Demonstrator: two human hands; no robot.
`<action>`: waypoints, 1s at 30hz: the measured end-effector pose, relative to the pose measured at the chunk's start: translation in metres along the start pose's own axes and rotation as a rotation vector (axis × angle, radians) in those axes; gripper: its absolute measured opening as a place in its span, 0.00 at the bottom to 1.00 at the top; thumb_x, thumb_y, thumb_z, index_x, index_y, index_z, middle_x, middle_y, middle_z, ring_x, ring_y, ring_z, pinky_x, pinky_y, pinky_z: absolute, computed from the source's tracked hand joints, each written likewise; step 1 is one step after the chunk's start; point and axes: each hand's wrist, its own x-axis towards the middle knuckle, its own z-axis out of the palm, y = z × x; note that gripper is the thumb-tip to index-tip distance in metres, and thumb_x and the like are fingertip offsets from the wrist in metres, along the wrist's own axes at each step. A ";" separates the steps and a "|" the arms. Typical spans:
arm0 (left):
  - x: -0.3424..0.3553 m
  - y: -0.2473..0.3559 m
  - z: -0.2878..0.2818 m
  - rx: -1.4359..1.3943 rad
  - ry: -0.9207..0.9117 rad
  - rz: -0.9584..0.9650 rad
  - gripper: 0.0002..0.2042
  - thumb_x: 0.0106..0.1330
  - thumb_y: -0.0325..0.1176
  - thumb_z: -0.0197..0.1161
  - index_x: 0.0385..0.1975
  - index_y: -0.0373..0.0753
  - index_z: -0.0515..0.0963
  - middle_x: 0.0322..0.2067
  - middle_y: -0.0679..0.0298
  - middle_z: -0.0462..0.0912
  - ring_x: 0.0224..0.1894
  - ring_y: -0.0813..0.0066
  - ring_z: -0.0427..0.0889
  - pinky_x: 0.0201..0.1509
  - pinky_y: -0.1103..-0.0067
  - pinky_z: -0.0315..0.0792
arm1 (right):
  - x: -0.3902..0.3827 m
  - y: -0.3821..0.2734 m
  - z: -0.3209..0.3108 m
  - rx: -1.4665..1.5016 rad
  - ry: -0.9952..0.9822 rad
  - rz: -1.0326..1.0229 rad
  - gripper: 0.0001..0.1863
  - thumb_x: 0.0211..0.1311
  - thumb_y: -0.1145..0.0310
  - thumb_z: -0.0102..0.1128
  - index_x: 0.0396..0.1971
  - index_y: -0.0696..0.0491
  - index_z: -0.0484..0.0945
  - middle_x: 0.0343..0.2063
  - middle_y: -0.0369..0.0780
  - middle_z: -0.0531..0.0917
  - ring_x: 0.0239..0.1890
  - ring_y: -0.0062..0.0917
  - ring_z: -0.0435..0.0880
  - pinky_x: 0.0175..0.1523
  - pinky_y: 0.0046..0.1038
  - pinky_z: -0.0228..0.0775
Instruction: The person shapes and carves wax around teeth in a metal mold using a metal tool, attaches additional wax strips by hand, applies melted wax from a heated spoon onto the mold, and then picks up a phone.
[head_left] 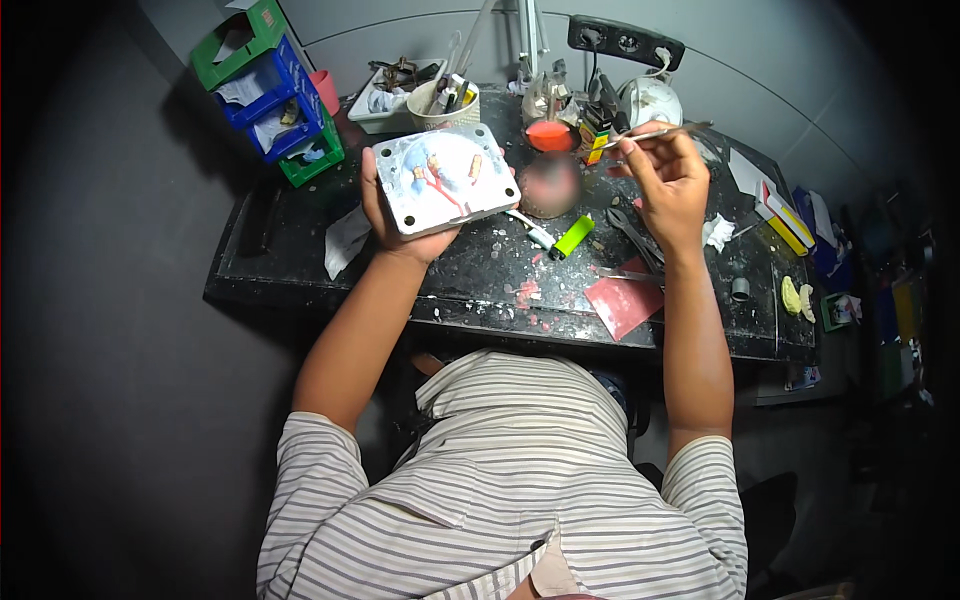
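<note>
My left hand (425,246) holds up a square metal flask half (400,208), tilted above the table, thumb along its left edge. White plaster fills it, with small tooth-coloured and bluish pieces set in it and red wax strips running between them toward the near edge. My right hand (674,185) is raised to the right, fingers pinched on a thin metal hand tool (692,127), perhaps a wax carver, apart from the flask. Below and between the hands lie a green lighter (573,237) and a white-handled brush-like tool (535,232).
A pink wax sheet (622,304) and pliers (633,238) lie near my right forearm. At the back stand a cup of tools (440,118), a white tray (372,122) and a red-filled bowl (549,135). Stacked bins (290,115) rise at left; yellowish dental casts (791,297) lie right.
</note>
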 end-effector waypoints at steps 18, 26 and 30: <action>-0.003 0.000 -0.010 -0.029 0.033 -0.006 0.49 0.63 0.74 0.56 0.71 0.34 0.67 0.70 0.48 0.71 0.72 0.43 0.68 0.76 0.40 0.56 | -0.021 0.001 0.010 -0.090 -0.029 0.045 0.07 0.71 0.80 0.64 0.46 0.61 0.80 0.44 0.43 0.89 0.47 0.24 0.89 0.48 0.28 0.88; -0.005 0.000 -0.010 -0.052 0.002 -0.029 0.49 0.63 0.74 0.56 0.71 0.34 0.67 0.70 0.47 0.70 0.72 0.41 0.68 0.75 0.40 0.57 | -0.020 -0.002 0.009 -0.024 -0.046 -0.065 0.07 0.71 0.82 0.62 0.47 0.61 0.79 0.46 0.46 0.88 0.48 0.27 0.89 0.47 0.29 0.88; -0.003 -0.001 -0.013 -0.051 0.014 -0.024 0.48 0.64 0.73 0.57 0.70 0.35 0.68 0.69 0.49 0.72 0.72 0.43 0.69 0.75 0.41 0.58 | -0.016 0.000 0.006 -0.054 -0.002 -0.115 0.09 0.72 0.82 0.62 0.48 0.61 0.78 0.47 0.47 0.88 0.48 0.28 0.89 0.45 0.30 0.88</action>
